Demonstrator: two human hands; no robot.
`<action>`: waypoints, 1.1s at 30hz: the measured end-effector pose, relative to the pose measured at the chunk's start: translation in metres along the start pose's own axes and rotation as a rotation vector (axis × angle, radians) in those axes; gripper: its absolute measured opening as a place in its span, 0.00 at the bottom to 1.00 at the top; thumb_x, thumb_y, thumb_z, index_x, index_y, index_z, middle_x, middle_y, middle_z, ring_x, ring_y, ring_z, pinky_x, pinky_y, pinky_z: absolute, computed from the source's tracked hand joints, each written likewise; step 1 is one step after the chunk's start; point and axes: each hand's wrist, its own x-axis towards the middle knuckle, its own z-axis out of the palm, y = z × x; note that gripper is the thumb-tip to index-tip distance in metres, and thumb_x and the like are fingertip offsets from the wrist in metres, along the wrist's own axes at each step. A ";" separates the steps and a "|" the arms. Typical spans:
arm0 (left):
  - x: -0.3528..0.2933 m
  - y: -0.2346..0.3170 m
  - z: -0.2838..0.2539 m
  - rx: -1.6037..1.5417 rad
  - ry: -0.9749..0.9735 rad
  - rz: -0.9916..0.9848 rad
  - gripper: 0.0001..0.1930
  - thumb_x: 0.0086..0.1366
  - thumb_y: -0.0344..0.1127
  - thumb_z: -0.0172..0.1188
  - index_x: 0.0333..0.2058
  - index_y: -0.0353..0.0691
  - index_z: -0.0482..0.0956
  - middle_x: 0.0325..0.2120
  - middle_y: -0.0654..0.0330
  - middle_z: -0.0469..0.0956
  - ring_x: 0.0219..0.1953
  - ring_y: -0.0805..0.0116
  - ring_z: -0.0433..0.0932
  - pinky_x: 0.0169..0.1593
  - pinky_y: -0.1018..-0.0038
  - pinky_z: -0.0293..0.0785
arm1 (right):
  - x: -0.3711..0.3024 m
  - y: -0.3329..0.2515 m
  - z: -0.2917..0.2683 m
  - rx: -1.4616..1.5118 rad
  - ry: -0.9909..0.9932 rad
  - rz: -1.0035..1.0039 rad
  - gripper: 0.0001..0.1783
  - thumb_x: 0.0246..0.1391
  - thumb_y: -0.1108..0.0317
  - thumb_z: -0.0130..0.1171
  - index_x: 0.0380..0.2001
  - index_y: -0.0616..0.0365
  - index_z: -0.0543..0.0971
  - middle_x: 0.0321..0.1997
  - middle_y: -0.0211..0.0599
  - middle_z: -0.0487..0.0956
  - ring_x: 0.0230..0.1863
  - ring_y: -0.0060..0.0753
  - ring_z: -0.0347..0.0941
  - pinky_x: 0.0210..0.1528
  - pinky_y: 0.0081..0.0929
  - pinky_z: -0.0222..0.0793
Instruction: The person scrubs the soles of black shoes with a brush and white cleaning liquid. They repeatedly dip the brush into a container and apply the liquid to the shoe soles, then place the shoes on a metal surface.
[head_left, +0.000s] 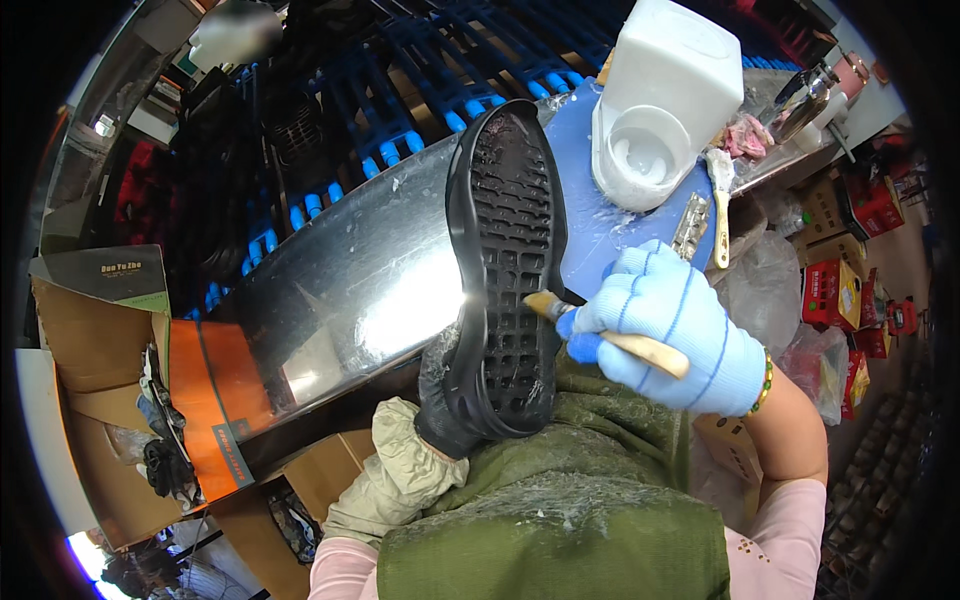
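A black shoe sole [510,250] is held lengthwise in front of me, its gridded inner side facing up. My left hand [441,400], in a dark glove, grips it from the left and below; most of its fingers are hidden behind the rubber rim. In a light blue knit glove, my right hand [665,325] is closed round the pale handle of a brush [648,352]. The brush's bristles are at the right part of the sole's grid, near the middle of its length; whether they touch cannot be made out.
Beyond lies a metal worktop [370,250] with a blue sheet [590,240], a white plastic container [665,60], a second brush [722,215], a metal strip [690,228] and a pink cloth [747,138]. Blue-ended rack bars [390,150] stand behind. An open cardboard box [100,400] is left.
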 end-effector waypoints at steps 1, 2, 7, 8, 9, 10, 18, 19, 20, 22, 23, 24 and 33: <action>-0.002 0.004 0.007 0.175 -0.012 0.026 0.35 0.76 0.60 0.44 0.69 0.37 0.62 0.63 0.41 0.70 0.62 0.47 0.75 0.64 0.50 0.76 | 0.003 -0.009 -0.006 -0.010 -0.041 0.026 0.05 0.53 0.62 0.63 0.33 0.45 0.83 0.27 0.30 0.81 0.33 0.39 0.76 0.42 0.36 0.69; -0.004 0.007 0.013 0.315 -0.057 0.068 0.36 0.76 0.60 0.44 0.70 0.38 0.61 0.64 0.42 0.68 0.63 0.47 0.74 0.64 0.50 0.75 | 0.005 -0.011 -0.002 0.114 -0.155 0.008 0.04 0.54 0.62 0.63 0.33 0.45 0.82 0.27 0.30 0.81 0.34 0.38 0.76 0.43 0.35 0.70; -0.004 0.002 -0.006 -0.534 -0.164 -0.216 0.35 0.77 0.60 0.41 0.71 0.40 0.60 0.68 0.44 0.65 0.67 0.49 0.70 0.67 0.51 0.73 | 0.025 0.043 -0.011 0.129 0.033 0.140 0.08 0.59 0.61 0.61 0.33 0.51 0.83 0.29 0.41 0.83 0.31 0.40 0.81 0.40 0.39 0.77; -0.002 0.003 -0.011 -0.721 -0.216 -0.251 0.35 0.77 0.60 0.42 0.71 0.40 0.60 0.67 0.44 0.65 0.66 0.49 0.71 0.66 0.51 0.74 | 0.029 0.060 -0.026 -0.140 0.147 0.130 0.08 0.60 0.62 0.60 0.34 0.53 0.84 0.29 0.40 0.84 0.31 0.36 0.81 0.40 0.36 0.78; -0.002 0.005 -0.015 -0.903 -0.264 -0.296 0.35 0.77 0.59 0.43 0.71 0.39 0.60 0.67 0.44 0.66 0.66 0.49 0.71 0.65 0.51 0.75 | 0.028 0.070 -0.044 -0.408 0.260 0.118 0.08 0.61 0.63 0.60 0.35 0.55 0.84 0.30 0.40 0.84 0.31 0.32 0.82 0.39 0.33 0.79; -0.001 0.011 -0.010 -0.778 -0.319 -0.245 0.35 0.76 0.59 0.45 0.71 0.38 0.60 0.65 0.43 0.67 0.65 0.49 0.73 0.63 0.51 0.77 | 0.020 0.068 -0.061 -0.166 0.308 0.231 0.08 0.62 0.64 0.61 0.36 0.54 0.84 0.30 0.37 0.85 0.31 0.28 0.82 0.38 0.29 0.78; 0.023 0.018 0.054 -0.350 -0.360 -0.020 0.34 0.72 0.57 0.58 0.66 0.39 0.67 0.53 0.48 0.78 0.53 0.51 0.82 0.55 0.53 0.85 | -0.005 0.108 -0.046 0.374 0.529 0.690 0.07 0.63 0.64 0.63 0.38 0.55 0.86 0.32 0.31 0.85 0.30 0.20 0.79 0.36 0.21 0.76; 0.021 0.014 0.052 -0.367 -0.334 -0.003 0.35 0.72 0.58 0.57 0.66 0.38 0.66 0.54 0.47 0.77 0.54 0.49 0.81 0.56 0.51 0.83 | -0.012 0.096 -0.051 0.488 0.596 0.639 0.09 0.63 0.65 0.63 0.38 0.58 0.86 0.34 0.32 0.85 0.30 0.21 0.79 0.37 0.21 0.76; 0.016 0.009 0.050 -0.385 -0.305 0.008 0.36 0.72 0.59 0.56 0.66 0.38 0.66 0.56 0.46 0.76 0.55 0.48 0.81 0.58 0.49 0.82 | -0.018 0.083 -0.056 0.481 0.682 0.542 0.11 0.63 0.65 0.62 0.40 0.62 0.86 0.35 0.33 0.85 0.32 0.22 0.80 0.38 0.20 0.77; 0.011 -0.002 0.049 -0.404 -0.273 0.030 0.35 0.72 0.58 0.56 0.66 0.37 0.66 0.57 0.46 0.76 0.55 0.49 0.81 0.58 0.48 0.81 | -0.039 0.075 -0.057 0.511 0.718 0.685 0.12 0.64 0.63 0.63 0.40 0.62 0.85 0.36 0.35 0.85 0.32 0.22 0.80 0.36 0.20 0.77; 0.011 -0.007 0.050 -0.404 -0.272 0.046 0.33 0.72 0.56 0.57 0.66 0.37 0.67 0.56 0.47 0.76 0.55 0.51 0.81 0.58 0.50 0.82 | -0.049 0.081 -0.047 0.501 0.682 0.737 0.12 0.64 0.62 0.62 0.40 0.62 0.83 0.36 0.37 0.85 0.31 0.22 0.80 0.33 0.19 0.76; 0.010 -0.011 0.050 -0.405 -0.270 0.063 0.32 0.72 0.54 0.57 0.65 0.38 0.67 0.56 0.48 0.77 0.54 0.52 0.81 0.58 0.52 0.82 | -0.059 0.080 -0.029 0.720 0.733 0.697 0.13 0.63 0.61 0.62 0.40 0.62 0.83 0.37 0.38 0.86 0.30 0.23 0.80 0.32 0.20 0.76; -0.006 -0.050 0.036 -0.479 -0.344 0.012 0.31 0.74 0.52 0.55 0.66 0.35 0.65 0.57 0.45 0.75 0.55 0.51 0.81 0.57 0.53 0.83 | 0.045 0.043 0.040 0.129 0.400 0.257 0.07 0.60 0.63 0.64 0.38 0.52 0.83 0.35 0.37 0.83 0.39 0.39 0.81 0.43 0.33 0.75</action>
